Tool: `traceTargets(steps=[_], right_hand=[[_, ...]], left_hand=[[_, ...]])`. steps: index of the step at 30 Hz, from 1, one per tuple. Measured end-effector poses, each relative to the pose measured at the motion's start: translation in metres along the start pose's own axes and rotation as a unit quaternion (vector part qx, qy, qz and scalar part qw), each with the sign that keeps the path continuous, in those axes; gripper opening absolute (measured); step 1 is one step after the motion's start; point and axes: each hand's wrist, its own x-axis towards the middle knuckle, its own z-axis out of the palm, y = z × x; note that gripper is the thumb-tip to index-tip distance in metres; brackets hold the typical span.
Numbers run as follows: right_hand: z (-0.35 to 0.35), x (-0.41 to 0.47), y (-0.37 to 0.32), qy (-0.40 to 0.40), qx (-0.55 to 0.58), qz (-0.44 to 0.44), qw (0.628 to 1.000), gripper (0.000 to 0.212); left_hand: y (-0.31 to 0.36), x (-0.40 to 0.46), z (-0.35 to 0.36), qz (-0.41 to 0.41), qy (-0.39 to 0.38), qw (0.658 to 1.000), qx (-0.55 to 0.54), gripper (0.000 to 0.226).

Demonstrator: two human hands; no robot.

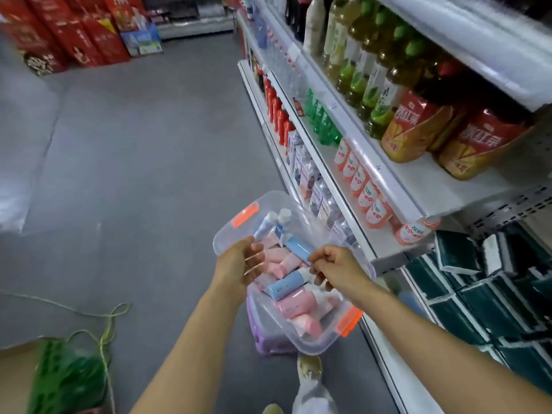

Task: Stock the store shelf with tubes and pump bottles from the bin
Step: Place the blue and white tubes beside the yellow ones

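bin [227, 234]: clear, orange latches | tubes [285, 259]: pink, blue | floor [134, 144]: grey | shelf [388, 186]: white

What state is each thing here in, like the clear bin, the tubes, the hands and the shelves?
Clear plastic bin with orange latches: lidless, tilted, held at its rim.
Pink and blue tubes and bottles: lying loose inside the bin.
Left hand: fingers open against the bin's rim.
Right hand: fingers curled at the bin's rim.
White metal store shelf: stocked with drink bottles.
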Motion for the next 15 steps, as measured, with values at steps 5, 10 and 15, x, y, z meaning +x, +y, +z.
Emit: traceTargets(steps=[5, 10, 15], right_hand=[[0.004, 0.082, -0.011, -0.019, -0.017, 0.034, 0.999, 0.021], [0.015, 0.157, -0.006, -0.030, -0.014, 0.082, 0.996, 0.022], [0.029, 0.212, 0.002, -0.046, 0.023, 0.136, 0.989, 0.006]], left_hand=[[0.008, 0.073, 0.035, -0.034, 0.034, 0.999, 0.001, 0.013], [-0.001, 0.140, 0.063, -0.063, 0.036, 0.997, 0.028, 0.013], [-0.015, 0.203, 0.080, -0.029, 0.049, 0.986, 0.156, 0.035]])
